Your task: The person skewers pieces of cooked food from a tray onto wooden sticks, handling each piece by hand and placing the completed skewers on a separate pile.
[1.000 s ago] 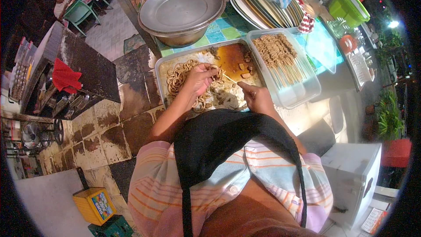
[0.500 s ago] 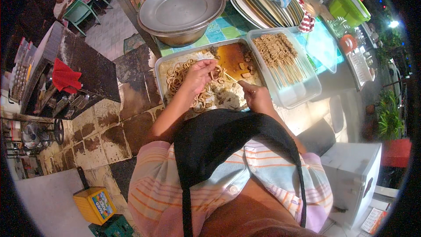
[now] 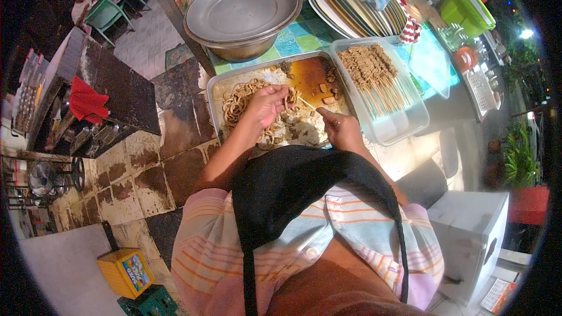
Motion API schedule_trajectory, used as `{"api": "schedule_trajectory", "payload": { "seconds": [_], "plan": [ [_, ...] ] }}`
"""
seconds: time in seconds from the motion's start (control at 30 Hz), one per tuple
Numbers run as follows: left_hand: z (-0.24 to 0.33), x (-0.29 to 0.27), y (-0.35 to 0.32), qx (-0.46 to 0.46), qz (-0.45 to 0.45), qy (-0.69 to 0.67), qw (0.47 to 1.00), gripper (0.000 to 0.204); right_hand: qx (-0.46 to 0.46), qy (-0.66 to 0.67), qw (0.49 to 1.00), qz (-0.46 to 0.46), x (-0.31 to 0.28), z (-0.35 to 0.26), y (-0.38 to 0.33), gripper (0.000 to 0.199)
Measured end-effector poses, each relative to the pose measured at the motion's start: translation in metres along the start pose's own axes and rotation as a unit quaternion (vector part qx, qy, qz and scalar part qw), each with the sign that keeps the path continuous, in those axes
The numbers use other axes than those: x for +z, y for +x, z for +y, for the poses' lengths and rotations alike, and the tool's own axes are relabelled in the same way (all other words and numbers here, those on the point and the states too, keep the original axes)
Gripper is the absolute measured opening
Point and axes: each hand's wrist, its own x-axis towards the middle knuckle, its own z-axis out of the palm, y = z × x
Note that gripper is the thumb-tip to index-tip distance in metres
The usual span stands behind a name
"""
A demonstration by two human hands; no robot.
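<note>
The person's right hand (image 3: 342,131) pinches the near end of a thin bamboo skewer (image 3: 307,103), its grip closed around the stick, while the left hand (image 3: 268,105) curls shut on a small piece of meat (image 3: 288,99) at the skewer's far tip. Both hands work over a metal tray (image 3: 218,85) of pale, coiled offal in brown marinade on the bench. The skewer looks light and stiff but likely to snap if bent, so it is best held low, near its blunt end. The meat seems soft, wet and slippery, calling for a firm fingertip pinch. Just to the right, a clear plastic tub (image 3: 404,129) holds finished skewers (image 3: 374,76).
</note>
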Motion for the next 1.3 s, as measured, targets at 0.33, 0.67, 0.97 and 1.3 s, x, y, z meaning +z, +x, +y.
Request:
{"api": "schedule_trajectory", "payload": {
  "seconds": [0.33, 0.67, 0.97, 1.3],
  "plan": [
    [-0.007, -0.007, 0.003, -0.001, -0.017, -0.001, 1.0, 0.008, 0.002, -0.011, 1.0, -0.012, 0.0, 0.0, -0.001, 0.024],
    [-0.01, -0.002, 0.004, 0.005, 0.019, -0.007, 1.0, 0.012, 0.006, -0.026, 1.0, -0.015, -0.001, -0.004, 0.002, 0.026],
    [0.003, 0.006, -0.003, -0.001, -0.034, 0.075, 0.997, 0.02, 0.01, -0.027, 0.999, -0.018, -0.001, -0.004, 0.003, 0.027],
    [0.012, -0.008, 0.006, 0.032, -0.006, 0.12, 0.992, 0.013, 0.007, -0.021, 0.999, -0.024, -0.001, 0.005, 0.002, 0.027]
  ]
}}
